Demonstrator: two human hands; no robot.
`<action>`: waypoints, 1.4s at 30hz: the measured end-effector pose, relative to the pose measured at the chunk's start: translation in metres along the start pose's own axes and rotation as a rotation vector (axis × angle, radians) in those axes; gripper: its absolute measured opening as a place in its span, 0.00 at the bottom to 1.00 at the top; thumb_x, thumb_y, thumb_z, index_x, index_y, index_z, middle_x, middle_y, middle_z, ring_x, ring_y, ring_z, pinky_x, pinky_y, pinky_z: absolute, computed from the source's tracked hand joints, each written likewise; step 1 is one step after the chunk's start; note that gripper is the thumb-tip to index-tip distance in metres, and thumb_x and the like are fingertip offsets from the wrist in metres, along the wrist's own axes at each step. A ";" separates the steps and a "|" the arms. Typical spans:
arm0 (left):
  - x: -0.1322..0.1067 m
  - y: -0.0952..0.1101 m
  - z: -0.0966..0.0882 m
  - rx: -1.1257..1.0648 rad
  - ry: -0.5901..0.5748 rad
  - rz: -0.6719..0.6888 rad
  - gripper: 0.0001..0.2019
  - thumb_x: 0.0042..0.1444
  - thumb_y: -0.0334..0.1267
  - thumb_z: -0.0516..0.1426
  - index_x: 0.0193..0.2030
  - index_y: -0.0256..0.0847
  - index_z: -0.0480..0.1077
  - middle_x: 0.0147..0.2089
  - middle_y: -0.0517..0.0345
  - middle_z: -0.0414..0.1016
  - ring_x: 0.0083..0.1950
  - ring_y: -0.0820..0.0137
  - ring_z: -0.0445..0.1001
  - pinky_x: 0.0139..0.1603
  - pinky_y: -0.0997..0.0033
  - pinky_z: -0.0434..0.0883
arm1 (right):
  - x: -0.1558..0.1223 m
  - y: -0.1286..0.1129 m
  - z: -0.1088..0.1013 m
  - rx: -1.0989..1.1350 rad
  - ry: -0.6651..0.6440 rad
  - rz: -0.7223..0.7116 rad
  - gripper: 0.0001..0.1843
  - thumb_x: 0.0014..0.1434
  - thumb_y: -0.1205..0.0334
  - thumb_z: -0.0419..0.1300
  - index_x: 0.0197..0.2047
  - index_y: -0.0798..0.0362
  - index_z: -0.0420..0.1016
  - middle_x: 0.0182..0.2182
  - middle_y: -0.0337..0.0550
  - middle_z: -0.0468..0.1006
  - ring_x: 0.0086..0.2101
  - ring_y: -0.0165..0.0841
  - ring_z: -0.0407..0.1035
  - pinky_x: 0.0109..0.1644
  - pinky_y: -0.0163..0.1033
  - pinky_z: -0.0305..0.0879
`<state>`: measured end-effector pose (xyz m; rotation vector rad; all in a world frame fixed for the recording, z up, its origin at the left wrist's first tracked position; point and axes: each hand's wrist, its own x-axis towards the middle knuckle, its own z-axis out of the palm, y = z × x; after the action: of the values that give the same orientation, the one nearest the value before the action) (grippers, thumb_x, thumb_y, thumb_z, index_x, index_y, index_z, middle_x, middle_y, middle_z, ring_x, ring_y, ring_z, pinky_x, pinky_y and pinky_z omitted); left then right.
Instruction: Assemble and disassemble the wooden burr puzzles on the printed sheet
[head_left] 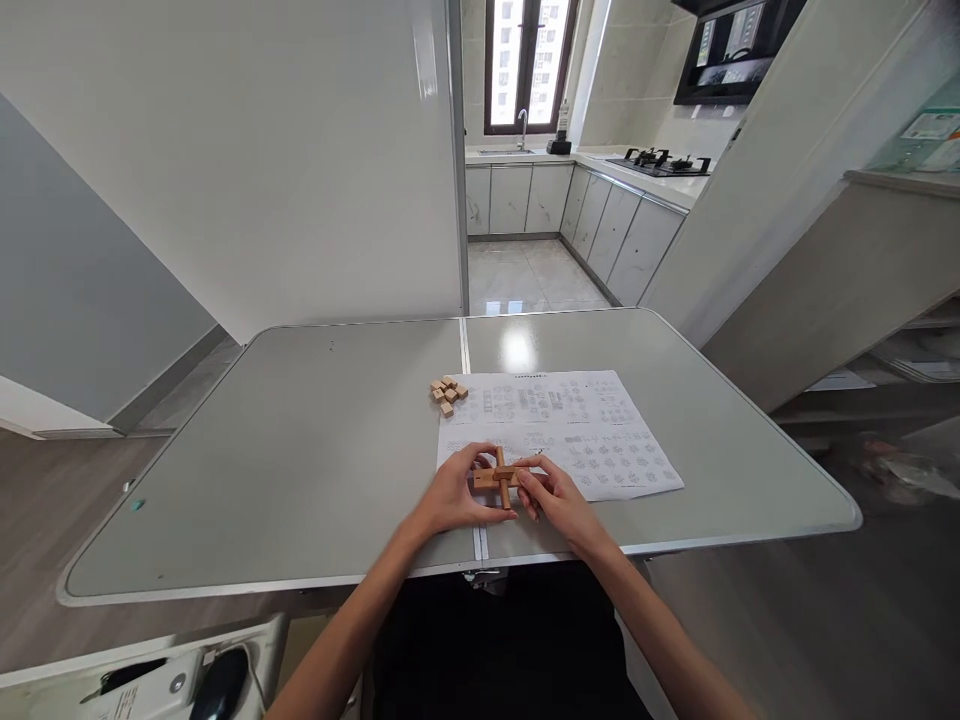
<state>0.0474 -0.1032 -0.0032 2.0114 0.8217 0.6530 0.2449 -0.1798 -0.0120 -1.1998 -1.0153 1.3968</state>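
Curled in wide C with left hand (pixel 459 492), thumb and fingers bracing crossed wooden pieces (pixel 487 480) at both ends of upright stick. Pinched nearly closed with right hand (pixel 553 496), fingertips on right side of same pieces. Held over near left part of printed sheet (pixel 570 425), by seam of grey table (pixel 300 450). Clustered at sheet's far left corner: small wooden blocks (pixel 451 396). Visible beyond: kitchen with window (pixel 506 60), faucet (pixel 523 125), stove (pixel 660 163).

Past a grey folding table (pixel 337 450), we see marble-patterned kitchen cabinets (pixel 547 198), glossy floor tiles (pixel 517 268) and a bright window (pixel 530 68).
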 end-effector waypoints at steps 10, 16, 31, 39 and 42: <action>0.001 -0.006 0.002 -0.005 -0.006 -0.012 0.43 0.40 0.53 0.75 0.62 0.46 0.66 0.57 0.51 0.75 0.54 0.57 0.76 0.58 0.53 0.74 | 0.003 0.004 -0.003 0.001 -0.023 0.009 0.30 0.59 0.32 0.64 0.47 0.51 0.70 0.24 0.32 0.72 0.22 0.29 0.64 0.28 0.37 0.61; 0.000 -0.003 0.001 0.011 0.012 0.009 0.44 0.38 0.54 0.76 0.62 0.46 0.67 0.57 0.51 0.76 0.53 0.58 0.76 0.56 0.56 0.74 | 0.002 0.004 -0.003 0.006 -0.044 -0.003 0.31 0.60 0.32 0.64 0.48 0.51 0.70 0.23 0.32 0.72 0.22 0.29 0.63 0.30 0.38 0.61; 0.000 -0.002 0.003 0.058 0.010 0.039 0.42 0.43 0.52 0.74 0.63 0.47 0.65 0.56 0.52 0.76 0.53 0.59 0.77 0.54 0.57 0.77 | -0.001 0.003 -0.002 0.024 -0.011 0.010 0.29 0.59 0.32 0.64 0.48 0.50 0.70 0.23 0.32 0.72 0.22 0.29 0.64 0.29 0.37 0.63; 0.000 -0.003 0.003 0.063 0.014 0.055 0.43 0.43 0.53 0.75 0.63 0.47 0.64 0.56 0.51 0.76 0.53 0.58 0.77 0.54 0.55 0.76 | 0.001 0.005 -0.003 0.013 -0.019 0.008 0.30 0.59 0.32 0.64 0.47 0.50 0.69 0.24 0.33 0.74 0.21 0.28 0.66 0.27 0.37 0.64; -0.001 -0.002 0.003 0.061 0.012 0.049 0.42 0.42 0.52 0.75 0.63 0.47 0.65 0.55 0.51 0.76 0.53 0.58 0.77 0.54 0.55 0.76 | 0.001 0.005 -0.003 0.012 -0.012 0.003 0.30 0.59 0.31 0.64 0.47 0.50 0.69 0.24 0.32 0.74 0.21 0.28 0.65 0.27 0.36 0.64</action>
<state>0.0487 -0.1043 -0.0070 2.0897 0.8106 0.6763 0.2468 -0.1798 -0.0175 -1.1853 -1.0128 1.4123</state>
